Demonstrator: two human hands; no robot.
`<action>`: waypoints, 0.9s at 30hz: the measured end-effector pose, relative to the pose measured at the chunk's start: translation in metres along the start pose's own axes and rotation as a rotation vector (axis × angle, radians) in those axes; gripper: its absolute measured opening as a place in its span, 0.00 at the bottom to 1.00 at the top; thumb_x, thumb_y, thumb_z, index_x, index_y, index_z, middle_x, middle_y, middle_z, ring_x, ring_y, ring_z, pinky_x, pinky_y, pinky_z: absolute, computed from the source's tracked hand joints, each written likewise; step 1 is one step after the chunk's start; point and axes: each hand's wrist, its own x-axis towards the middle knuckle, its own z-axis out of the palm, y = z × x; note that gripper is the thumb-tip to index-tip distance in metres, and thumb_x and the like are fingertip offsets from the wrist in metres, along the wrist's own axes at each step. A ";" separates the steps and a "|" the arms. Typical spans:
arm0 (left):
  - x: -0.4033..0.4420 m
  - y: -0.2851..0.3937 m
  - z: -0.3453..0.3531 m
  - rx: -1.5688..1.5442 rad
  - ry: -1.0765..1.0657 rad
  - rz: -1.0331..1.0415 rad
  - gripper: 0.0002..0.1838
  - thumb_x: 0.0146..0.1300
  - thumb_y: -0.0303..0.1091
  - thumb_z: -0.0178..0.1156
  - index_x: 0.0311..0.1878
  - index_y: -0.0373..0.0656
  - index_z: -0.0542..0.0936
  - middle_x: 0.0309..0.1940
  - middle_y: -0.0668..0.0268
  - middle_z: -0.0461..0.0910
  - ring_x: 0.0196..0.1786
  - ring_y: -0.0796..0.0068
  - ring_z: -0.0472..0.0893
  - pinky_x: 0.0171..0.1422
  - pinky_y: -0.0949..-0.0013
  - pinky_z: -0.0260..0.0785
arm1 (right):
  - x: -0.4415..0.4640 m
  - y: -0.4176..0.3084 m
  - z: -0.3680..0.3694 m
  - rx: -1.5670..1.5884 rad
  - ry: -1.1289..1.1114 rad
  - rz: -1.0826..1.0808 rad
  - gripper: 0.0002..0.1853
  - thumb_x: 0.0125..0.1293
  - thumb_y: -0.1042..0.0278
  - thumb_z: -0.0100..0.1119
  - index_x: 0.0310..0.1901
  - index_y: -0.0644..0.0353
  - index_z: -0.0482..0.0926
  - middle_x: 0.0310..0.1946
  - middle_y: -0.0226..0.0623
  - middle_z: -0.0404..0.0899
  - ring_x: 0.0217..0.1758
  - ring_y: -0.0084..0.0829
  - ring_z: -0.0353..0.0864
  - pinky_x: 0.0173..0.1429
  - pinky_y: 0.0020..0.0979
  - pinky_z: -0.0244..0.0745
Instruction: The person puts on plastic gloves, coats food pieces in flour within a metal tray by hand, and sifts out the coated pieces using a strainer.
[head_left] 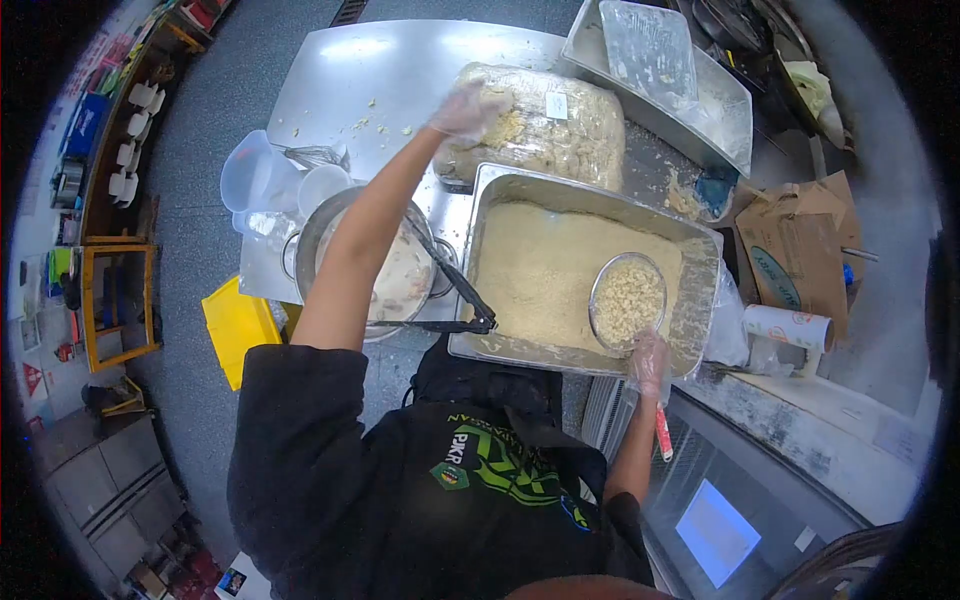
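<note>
My right hand (648,365), in a clear plastic glove, grips a round strainer (597,318) with a red handle (663,436). The strainer holds small pale crumb-coated pieces (628,297). It rests over a deep metal tray (490,190) filled with pale flour or breading (540,265). My left hand (468,112), gloved too, reaches across to a large plastic-wrapped bundle (575,140) behind the tray. Its fingers look stretched out beside yellowish crumbs (505,125) on the wrap, slightly blurred. Under my left forearm stands a metal pot (330,215) with a milky mixture (400,280) inside.
A steel table (350,80) carries scattered crumbs. Translucent tubs (250,170) and a whisk (318,157) sit left of the pot. A black folding frame (470,300) crosses the pot's edge. Behind are a long metal tray (725,110) and, to the right, a cardboard box (800,250).
</note>
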 end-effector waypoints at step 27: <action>0.007 0.073 0.006 0.655 -0.219 0.322 0.25 0.56 0.45 0.43 0.53 0.39 0.65 0.41 0.54 0.74 0.45 0.65 0.74 0.49 0.59 0.66 | 0.008 0.021 -0.004 -0.749 -0.048 -0.049 0.13 0.54 0.67 0.44 0.38 0.63 0.74 0.33 0.45 0.75 0.38 0.41 0.73 0.40 0.37 0.67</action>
